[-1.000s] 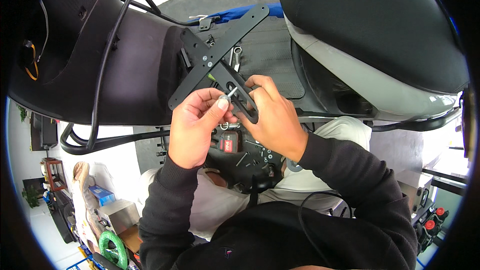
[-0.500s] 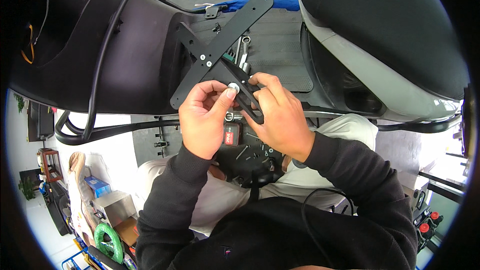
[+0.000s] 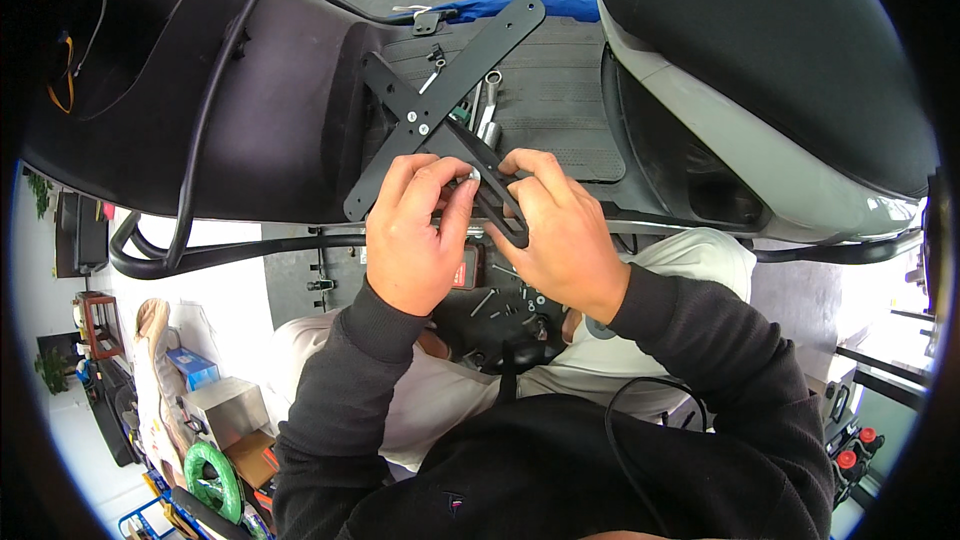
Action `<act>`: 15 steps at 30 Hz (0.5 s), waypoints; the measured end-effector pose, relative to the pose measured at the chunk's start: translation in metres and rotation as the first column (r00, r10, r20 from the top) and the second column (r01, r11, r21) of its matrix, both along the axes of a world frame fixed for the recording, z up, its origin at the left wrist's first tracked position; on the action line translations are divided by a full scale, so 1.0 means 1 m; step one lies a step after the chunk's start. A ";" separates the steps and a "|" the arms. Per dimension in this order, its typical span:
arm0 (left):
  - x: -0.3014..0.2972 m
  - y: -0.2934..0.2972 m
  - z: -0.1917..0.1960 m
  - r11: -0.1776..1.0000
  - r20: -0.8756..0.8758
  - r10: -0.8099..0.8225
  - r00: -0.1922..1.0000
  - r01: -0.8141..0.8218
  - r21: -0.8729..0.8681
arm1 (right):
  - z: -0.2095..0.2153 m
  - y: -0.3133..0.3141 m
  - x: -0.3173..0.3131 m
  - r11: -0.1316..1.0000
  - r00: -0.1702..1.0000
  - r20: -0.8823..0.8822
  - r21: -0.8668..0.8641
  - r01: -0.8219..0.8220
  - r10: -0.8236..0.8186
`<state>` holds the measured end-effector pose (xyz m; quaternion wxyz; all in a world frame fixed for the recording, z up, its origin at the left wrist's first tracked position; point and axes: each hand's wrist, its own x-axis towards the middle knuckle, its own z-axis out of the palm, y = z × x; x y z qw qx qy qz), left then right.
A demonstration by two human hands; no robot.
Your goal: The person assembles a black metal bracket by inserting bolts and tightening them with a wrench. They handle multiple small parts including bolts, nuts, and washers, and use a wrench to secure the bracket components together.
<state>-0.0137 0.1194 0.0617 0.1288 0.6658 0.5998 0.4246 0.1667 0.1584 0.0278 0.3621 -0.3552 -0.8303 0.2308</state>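
A black metal bracket (image 3: 478, 62) with crossed flat arms is held over the scooter's floorboard (image 3: 560, 100). Two silver screw heads show where its arms cross. My right hand (image 3: 568, 235) grips the slotted end of the bracket's near arm, fingers on the far side and thumb on the near side. In the thumb and index finger of my left hand (image 3: 412, 240) a small silver washer (image 3: 474, 176) is pinched against that slotted arm; the fingertips cover most of it. Whether a bolt goes through the washer cannot be seen.
Wrenches (image 3: 491, 105) lie on the floorboard behind the bracket. The scooter's seat (image 3: 770, 50) stands at right, a black tube guard (image 3: 205, 130) at left. Below my hands, several loose bolts and nuts (image 3: 530, 302) lie beside a red-and-black box (image 3: 468, 268), partly hidden.
My left index finger and thumb have closed further over the washer, hiding more of it. The bracket's crossing has shifted slightly to the right, while my right hand keeps its grip.
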 end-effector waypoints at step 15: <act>-0.011 0.004 -0.002 0.999 -0.021 -0.011 1.000 0.012 0.034 | 0.001 -0.002 -0.001 1.000 0.999 0.037 -0.003 -0.028 0.028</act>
